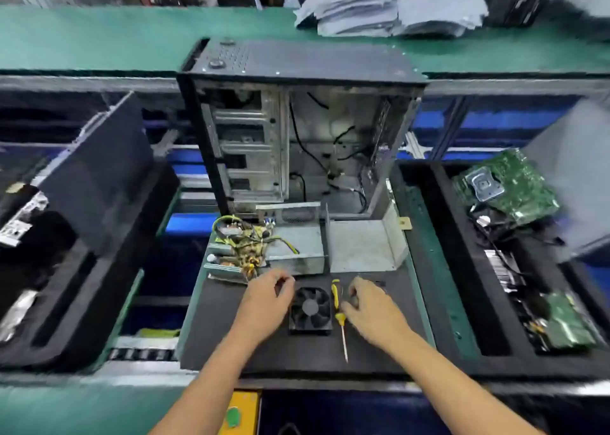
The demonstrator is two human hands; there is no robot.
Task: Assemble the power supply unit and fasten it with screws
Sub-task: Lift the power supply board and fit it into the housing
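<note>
On the dark mat lie the power supply's parts. The circuit board with yellow wires sits at the back left, beside the metal housing and the L-shaped metal cover. A black fan lies flat in the middle, with a yellow-handled screwdriver just to its right. My left hand hovers at the fan's left edge with fingers loosely curled, holding nothing I can see. My right hand rests to the right of the screwdriver, fingers bent toward its handle; whether it pinches a screw is hidden.
An open computer case stands upright behind the mat. Black foam trays flank the mat: the right one holds a green motherboard and cables, the left one other parts. A green conveyor runs behind, with stacked grey bags.
</note>
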